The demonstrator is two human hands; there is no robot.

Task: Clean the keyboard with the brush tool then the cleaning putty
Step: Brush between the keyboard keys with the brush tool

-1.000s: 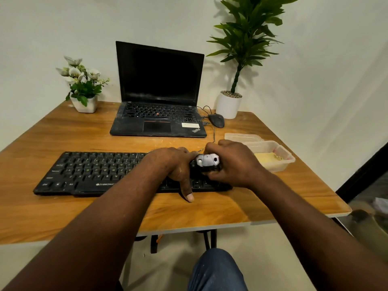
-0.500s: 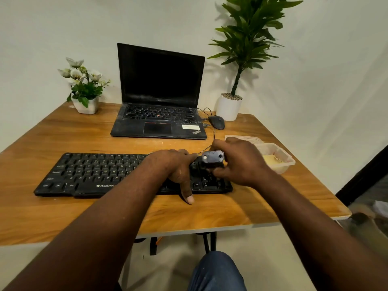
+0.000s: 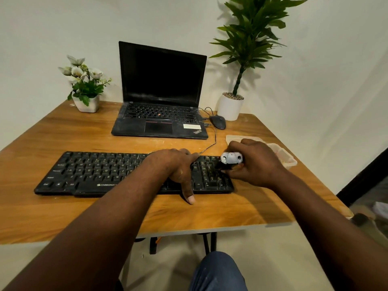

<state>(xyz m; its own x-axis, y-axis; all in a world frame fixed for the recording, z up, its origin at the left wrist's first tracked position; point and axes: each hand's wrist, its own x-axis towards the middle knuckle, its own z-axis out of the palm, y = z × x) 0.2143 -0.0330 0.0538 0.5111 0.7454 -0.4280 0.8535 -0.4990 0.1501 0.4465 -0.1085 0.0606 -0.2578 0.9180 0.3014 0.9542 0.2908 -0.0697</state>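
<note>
Right hand [image 3: 255, 162] grips the brush [image 3: 231, 158] over the right end of the keyboard [image 3: 94, 173], centre frame, while the left hand [image 3: 175, 166] lies flat on the keys, thumb over the front edge. Behind: laptop [image 3: 161, 95], mouse [image 3: 218, 122], and a tub [image 3: 283, 157] (partly hidden by the right hand, contents unclear).

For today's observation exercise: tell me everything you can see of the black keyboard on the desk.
The keyboard is black, full-size and looks plastic, with pale key legends and a white brand mark on its front edge. It lies flat on the wooden table, in front of the laptop. The left hand rests palm-down on its right-centre, thumb past the front edge. The right hand holds the grey brush tool over the right-hand keys.
</note>
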